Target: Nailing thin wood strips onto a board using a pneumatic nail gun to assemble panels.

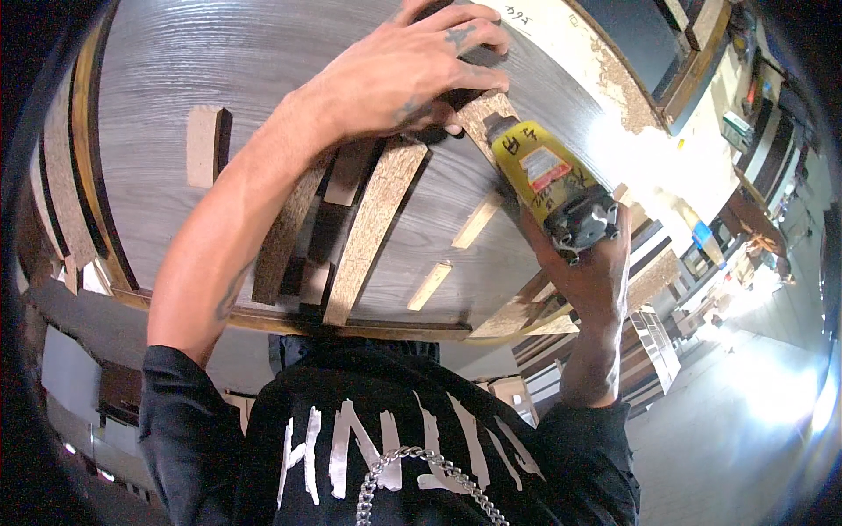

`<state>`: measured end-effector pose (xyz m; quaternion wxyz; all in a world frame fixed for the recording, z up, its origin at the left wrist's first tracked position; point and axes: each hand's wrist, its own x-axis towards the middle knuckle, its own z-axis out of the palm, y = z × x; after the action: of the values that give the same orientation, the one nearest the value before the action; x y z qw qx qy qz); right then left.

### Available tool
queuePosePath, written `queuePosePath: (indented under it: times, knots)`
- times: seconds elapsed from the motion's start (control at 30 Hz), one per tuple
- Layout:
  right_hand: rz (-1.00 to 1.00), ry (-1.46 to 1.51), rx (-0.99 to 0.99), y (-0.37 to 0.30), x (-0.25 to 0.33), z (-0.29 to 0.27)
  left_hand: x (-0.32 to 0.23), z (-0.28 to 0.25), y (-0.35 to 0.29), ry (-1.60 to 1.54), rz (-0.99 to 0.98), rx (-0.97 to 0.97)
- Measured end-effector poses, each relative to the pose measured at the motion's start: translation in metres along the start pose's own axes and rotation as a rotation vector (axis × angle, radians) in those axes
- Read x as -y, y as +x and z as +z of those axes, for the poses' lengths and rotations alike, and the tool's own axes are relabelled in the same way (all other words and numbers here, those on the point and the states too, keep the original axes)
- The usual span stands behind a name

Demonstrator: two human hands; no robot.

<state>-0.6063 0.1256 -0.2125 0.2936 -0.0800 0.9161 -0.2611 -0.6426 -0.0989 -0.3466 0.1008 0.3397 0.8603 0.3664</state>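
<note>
A large grey wood-grain panel (263, 53) lies in front of me. Across its upper middle reaches my left hand (408, 79), its fingers and thumb on either side of a particleboard strip (482, 110). My right hand (574, 272) is closed around a yellow and black tool that looks like a nail gun (535, 167). The tool hides most of those fingers and covers part of the strip; whether its front end touches the strip I cannot tell. Between my arms lie a long particleboard strip (377, 232) and another one (289, 232), both slanting toward me.
Left of my forearm sits a short pale block (204, 146). Two small wooden sticks (430, 286) lie on the panel near its front edge. A rough particleboard edge (605, 53) runs along the far right. Stacked boards (539, 377) stand below the panel at right, beside a grey floor (737, 447).
</note>
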Motion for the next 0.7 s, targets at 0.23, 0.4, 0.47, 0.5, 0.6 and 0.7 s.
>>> queuePosePath:
  times: [0.23, 0.4, 0.47, 0.5, 0.6, 0.7]
  knots:
    - [-0.036, -0.102, 0.007, -0.016, -0.019, 0.003, 0.003, 0.003, -0.001, 0.033, 0.018, -0.043]
    - [0.102, -0.098, 0.054, -0.014, -0.013, 0.0, -0.001, 0.001, 0.003, 0.031, 0.001, 0.023]
    - [-0.09, -0.138, 0.015, -0.013, -0.016, 0.003, 0.002, 0.005, 0.002, 0.032, 0.016, -0.023]
    - [-0.089, -0.139, 0.017, -0.014, -0.016, 0.003, 0.002, 0.008, 0.001, 0.029, 0.015, -0.023]
    - [0.129, -0.031, 0.043, -0.013, -0.008, 0.002, 0.002, 0.008, 0.002, 0.045, 0.053, -0.066]
    - [0.112, -0.086, 0.103, -0.011, -0.007, -0.001, 0.0, -0.002, -0.001, 0.01, 0.019, -0.043]
